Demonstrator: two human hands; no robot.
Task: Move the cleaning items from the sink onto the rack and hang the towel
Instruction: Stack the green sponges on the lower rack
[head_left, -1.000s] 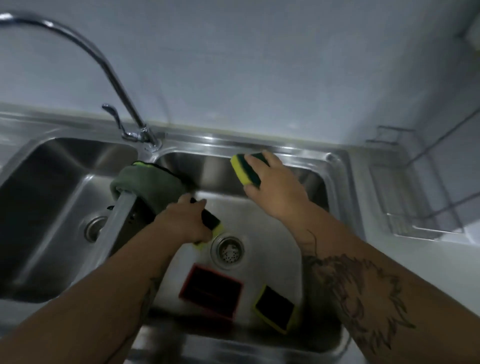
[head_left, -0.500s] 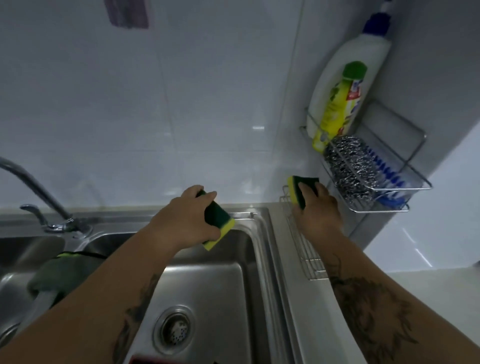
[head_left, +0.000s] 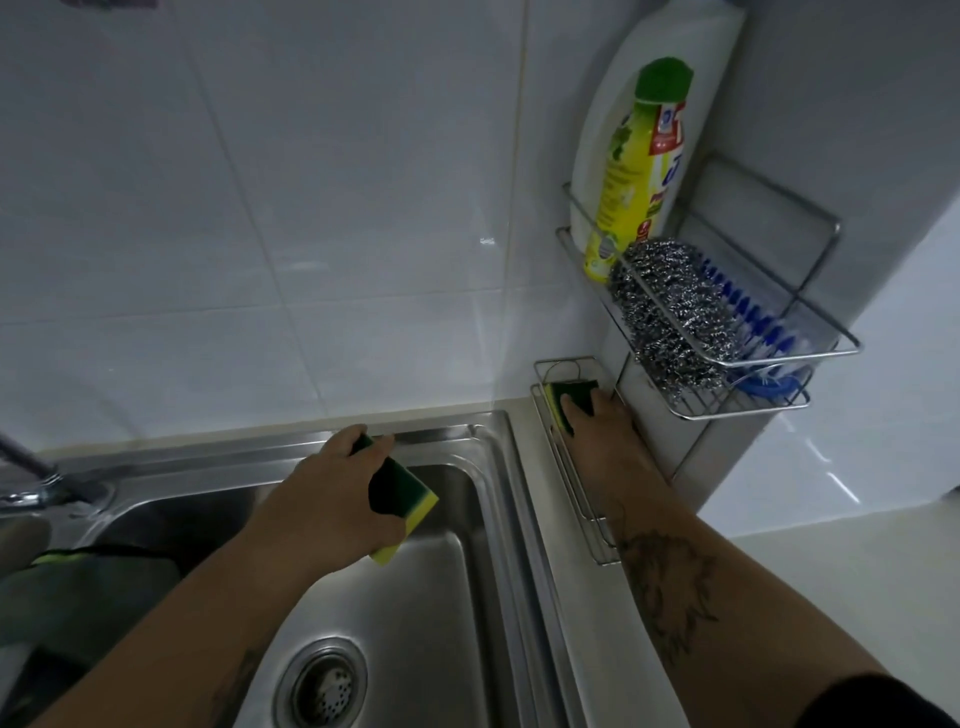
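Note:
My right hand (head_left: 597, 436) holds a yellow-and-green sponge (head_left: 569, 397) down inside the low wire rack (head_left: 582, 504) on the counter, right of the sink (head_left: 467, 571). My left hand (head_left: 337, 488) grips a second yellow-and-green sponge (head_left: 410, 499) above the sink's right basin. A green towel (head_left: 78, 587) lies draped over the sink divider at the far left.
A wall-mounted wire shelf (head_left: 727, 374) above the low rack carries a yellow detergent bottle (head_left: 634, 171), a steel-wool scourer (head_left: 670, 317) and a blue brush (head_left: 753, 322). The tap's base (head_left: 31, 483) is at the left edge. The drain (head_left: 324, 686) lies below my left arm.
The view swung from the sink basin to the right and up. Both hands lifted sponges out of the basin; my right hand lowered its sponge into the low rack.

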